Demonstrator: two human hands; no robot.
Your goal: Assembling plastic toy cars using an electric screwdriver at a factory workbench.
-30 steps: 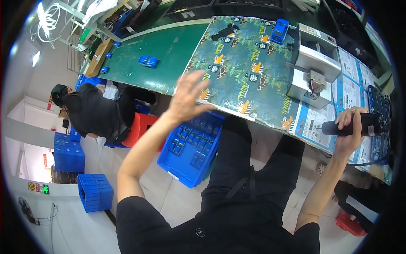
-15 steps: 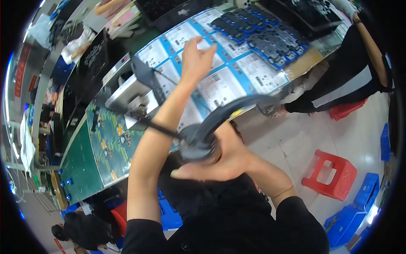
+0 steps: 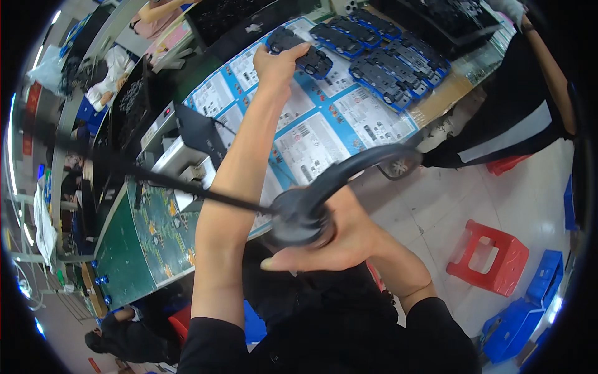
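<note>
Left grip (image 3: 276,67) holds a black oblong plastic car (image 3: 315,62), likely light, rigid, best side-held; right grip (image 3: 346,240) clasps a black cylindrical tool (image 3: 299,215).

My left hand (image 3: 275,65) holds a dark toy car (image 3: 316,62), thumb across it; just right of that hand, blue toy cars (image 3: 398,71) lie underside up; nearer my body, my right hand (image 3: 336,243) grips a blurred black tool (image 3: 299,221).
</note>
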